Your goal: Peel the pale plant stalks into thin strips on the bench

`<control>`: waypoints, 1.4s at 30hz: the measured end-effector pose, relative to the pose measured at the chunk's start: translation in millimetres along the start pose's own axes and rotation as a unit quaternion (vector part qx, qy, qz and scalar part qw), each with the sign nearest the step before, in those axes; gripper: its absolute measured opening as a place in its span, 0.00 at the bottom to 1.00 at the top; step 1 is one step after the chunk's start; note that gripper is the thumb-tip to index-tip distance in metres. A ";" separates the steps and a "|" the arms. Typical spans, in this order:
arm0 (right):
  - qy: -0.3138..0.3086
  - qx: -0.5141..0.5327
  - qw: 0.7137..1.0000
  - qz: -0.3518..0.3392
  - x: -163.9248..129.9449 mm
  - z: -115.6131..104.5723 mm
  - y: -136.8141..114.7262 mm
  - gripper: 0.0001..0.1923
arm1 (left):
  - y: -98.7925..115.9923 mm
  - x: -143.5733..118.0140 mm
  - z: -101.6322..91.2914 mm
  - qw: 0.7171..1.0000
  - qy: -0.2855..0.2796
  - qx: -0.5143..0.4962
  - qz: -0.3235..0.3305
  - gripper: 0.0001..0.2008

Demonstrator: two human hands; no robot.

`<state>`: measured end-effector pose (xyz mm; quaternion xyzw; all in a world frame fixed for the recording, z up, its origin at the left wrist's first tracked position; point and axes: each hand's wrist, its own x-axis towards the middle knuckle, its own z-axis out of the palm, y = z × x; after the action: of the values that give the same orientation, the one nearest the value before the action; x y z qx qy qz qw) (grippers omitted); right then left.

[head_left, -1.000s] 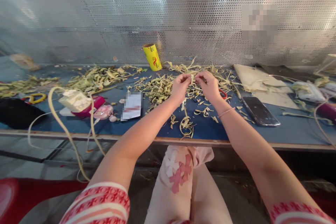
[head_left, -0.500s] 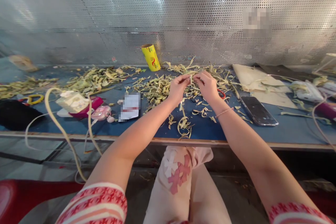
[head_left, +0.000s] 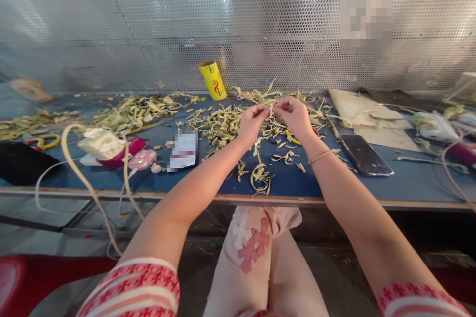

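Observation:
My left hand (head_left: 253, 120) and my right hand (head_left: 293, 113) meet above the table, fingertips pinched on a small pale-green piece of dried plant (head_left: 271, 110) between them. Dried plant strips (head_left: 223, 126), yellowish green and curled, lie heaped behind and to the left of my hands. Partly hidden by my right hand is a yellow-and-red looped handle (head_left: 292, 137), perhaps of scissors. Loose scraps (head_left: 261, 178) lie on the table in front of my hands.
A blue table (head_left: 230, 185) stands before a perforated metal panel (head_left: 260, 25). On it are a yellow cardboard tube (head_left: 213, 80), a phone (head_left: 366, 156), a second screen device (head_left: 183, 151), pink gadgets (head_left: 143, 159) with cables, another plant heap (head_left: 134, 111) and yellow-handled scissors (head_left: 48, 141).
My right hand has shifted slightly and its wrist has turned, showing more of the yellow handle beneath. Both hands still pinch the plant piece in nearly the same place.

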<state>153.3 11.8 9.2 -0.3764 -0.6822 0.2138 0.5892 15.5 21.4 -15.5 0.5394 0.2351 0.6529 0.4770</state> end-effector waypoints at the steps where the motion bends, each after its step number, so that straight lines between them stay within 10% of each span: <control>1: -0.006 0.028 0.999 0.021 1.1 -0.3 1.4 0.07 | -0.3 0.2 -0.8 1.000 -0.006 0.003 0.004 0.02; 27: -0.036 0.279 0.943 0.175 -1.1 -2.8 -12.2 0.17 | 16.5 -3.0 4.6 0.991 -0.075 -0.073 -0.083 0.08; 42: -0.012 0.000 1.000 -0.010 -4.5 4.7 1.5 0.13 | 13.3 -4.2 7.4 0.997 -0.026 -0.061 -0.042 0.07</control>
<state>149.2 10.0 4.2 -0.3673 -0.6929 0.2128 0.5828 17.3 10.5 -4.3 0.5158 0.2052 0.6310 0.5419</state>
